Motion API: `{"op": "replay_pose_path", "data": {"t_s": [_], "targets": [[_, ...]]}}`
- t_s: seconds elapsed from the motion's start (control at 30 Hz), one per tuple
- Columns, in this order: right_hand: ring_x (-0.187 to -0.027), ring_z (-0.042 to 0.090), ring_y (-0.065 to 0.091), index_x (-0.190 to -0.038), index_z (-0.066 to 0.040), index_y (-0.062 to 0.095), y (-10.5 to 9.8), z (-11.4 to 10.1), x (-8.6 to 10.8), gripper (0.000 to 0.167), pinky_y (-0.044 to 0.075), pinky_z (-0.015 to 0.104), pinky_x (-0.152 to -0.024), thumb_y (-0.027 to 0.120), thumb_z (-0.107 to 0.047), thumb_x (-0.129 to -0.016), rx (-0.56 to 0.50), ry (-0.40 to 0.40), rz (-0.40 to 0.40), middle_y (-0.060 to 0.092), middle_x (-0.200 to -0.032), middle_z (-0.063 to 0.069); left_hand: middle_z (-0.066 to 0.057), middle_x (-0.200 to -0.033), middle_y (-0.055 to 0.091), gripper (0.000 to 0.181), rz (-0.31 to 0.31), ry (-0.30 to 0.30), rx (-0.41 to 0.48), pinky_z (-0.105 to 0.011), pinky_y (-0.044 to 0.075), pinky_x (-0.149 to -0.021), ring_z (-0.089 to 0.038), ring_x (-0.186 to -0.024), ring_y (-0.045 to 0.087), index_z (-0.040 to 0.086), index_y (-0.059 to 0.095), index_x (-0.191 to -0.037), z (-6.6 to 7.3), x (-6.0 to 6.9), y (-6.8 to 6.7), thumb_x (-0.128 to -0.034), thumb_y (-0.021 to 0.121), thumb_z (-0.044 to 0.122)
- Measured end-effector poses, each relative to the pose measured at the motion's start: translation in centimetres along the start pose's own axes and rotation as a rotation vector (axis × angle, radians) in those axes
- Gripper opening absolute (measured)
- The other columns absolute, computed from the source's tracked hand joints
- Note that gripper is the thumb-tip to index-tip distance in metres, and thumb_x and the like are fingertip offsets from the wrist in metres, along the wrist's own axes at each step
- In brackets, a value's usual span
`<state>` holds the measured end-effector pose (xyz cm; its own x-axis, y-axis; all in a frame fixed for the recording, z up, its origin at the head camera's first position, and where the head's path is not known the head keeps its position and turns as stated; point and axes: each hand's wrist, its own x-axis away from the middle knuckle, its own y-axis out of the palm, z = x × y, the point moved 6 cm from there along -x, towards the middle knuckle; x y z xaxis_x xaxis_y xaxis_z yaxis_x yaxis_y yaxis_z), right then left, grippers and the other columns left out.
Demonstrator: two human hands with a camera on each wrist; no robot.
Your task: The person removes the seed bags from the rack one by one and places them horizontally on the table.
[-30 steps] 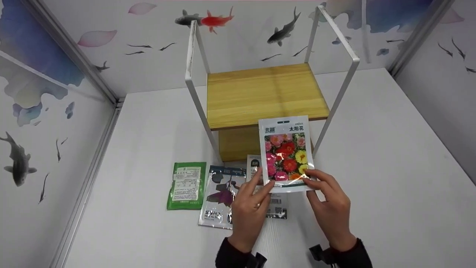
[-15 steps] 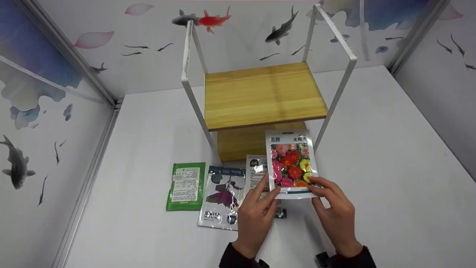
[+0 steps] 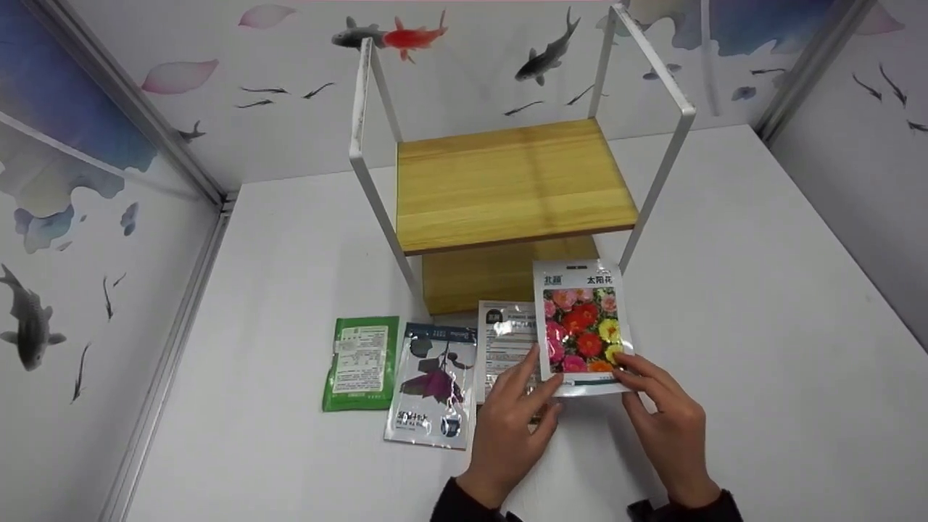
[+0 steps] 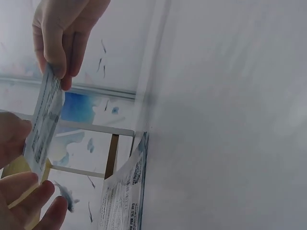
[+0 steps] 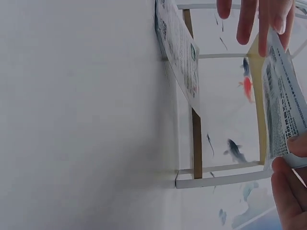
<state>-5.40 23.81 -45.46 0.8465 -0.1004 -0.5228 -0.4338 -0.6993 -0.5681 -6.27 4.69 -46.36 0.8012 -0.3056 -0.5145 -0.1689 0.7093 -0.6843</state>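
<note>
A flower seed packet (image 3: 583,330) with red, pink and yellow blooms is held face up above the table, front of the shelf. My left hand (image 3: 511,428) pinches its lower left corner, and my right hand (image 3: 670,424) pinches the lower right. Both wrist views show the printed back of this packet (image 5: 280,105), with thumb and fingers on either side of it. Left of it, partly covered by the held packet and my left hand, lies a white packet (image 3: 505,348) with its text side up. Beside that are a silver packet (image 3: 431,384) picturing a purple plant and a green packet (image 3: 360,362).
A two-tier wooden shelf (image 3: 515,185) with white metal side frames stands behind the packets. The held packet overlaps the front of its lower board (image 3: 475,279) in the head view. White table surface (image 3: 768,326) extends to the right, and printed walls enclose the back and sides.
Both hands have brought the flower seed packet down and to the right in the head view, uncovering more of the white and silver packets. The grip has stayed at the lower corners.
</note>
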Motion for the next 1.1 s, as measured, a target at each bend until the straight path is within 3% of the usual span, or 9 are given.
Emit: {"op": "replay_pose_path", "data": {"t_s": [0.2,0.33,0.47,0.73,1.1], "targets": [[-0.105,0.014,0.055,-0.095,-0.005,0.07,-0.2,0.4,0.0,0.033,0.039,0.014,-0.087,0.067,0.013,-0.068,-0.018,-0.009,-0.003,0.06,-0.113,-0.002,-0.001,-0.143,0.029,0.037,-0.05,0.021,-0.015,-0.032,0.027,-0.101,-0.014,-0.126,0.032,0.024,0.058,-0.12,0.0,0.0,0.2,-0.0837,0.06,0.032],[-0.105,0.014,0.055,-0.095,-0.006,0.07,-0.1,0.5,0.3,0.033,0.038,0.013,-0.086,0.068,0.012,-0.068,0.0,-0.009,-0.038,0.059,-0.114,-0.003,0.0,-0.144,0.027,0.039,-0.07,-0.001,-0.007,-0.034,0.029,-0.101,-0.014,-0.126,0.031,0.024,0.056,-0.122,0.0,0.4,0.3,-0.0837,0.06,0.032],[-0.105,0.015,0.055,-0.097,-0.008,0.07,-0.2,0.4,0.6,0.036,0.037,0.011,-0.086,0.071,0.01,-0.066,0.016,-0.017,-0.09,0.059,-0.114,-0.002,0.002,-0.144,0.026,0.041,-0.105,-0.033,0.002,-0.036,0.031,-0.099,-0.014,-0.127,0.03,0.027,0.054,-0.124,0.0,1.1,0.3,-0.0833,0.061,0.033],[-0.104,0.019,0.056,-0.1,-0.011,0.069,-0.3,0.6,0.8,0.042,0.034,0.007,-0.085,0.076,0.006,-0.063,0.082,-0.106,-0.232,0.058,-0.117,-0.001,0.001,-0.145,0.023,0.039,-0.16,-0.008,-0.02,-0.035,0.028,-0.101,-0.015,-0.129,0.026,0.025,0.056,-0.122,0.3,1.5,0.6,-0.0841,0.058,0.036],[-0.107,0.012,0.054,-0.101,-0.014,0.07,-0.3,2.1,1.0,0.04,0.046,0.025,-0.079,0.077,-0.001,-0.064,0.173,-0.078,-0.395,0.057,-0.118,-0.007,0.001,-0.146,0.023,0.041,-0.294,-0.006,-0.094,-0.042,0.029,-0.099,-0.02,-0.131,0.022,0.027,0.055,-0.122,0.2,1.8,2.0,-0.0858,0.053,0.045]]}}
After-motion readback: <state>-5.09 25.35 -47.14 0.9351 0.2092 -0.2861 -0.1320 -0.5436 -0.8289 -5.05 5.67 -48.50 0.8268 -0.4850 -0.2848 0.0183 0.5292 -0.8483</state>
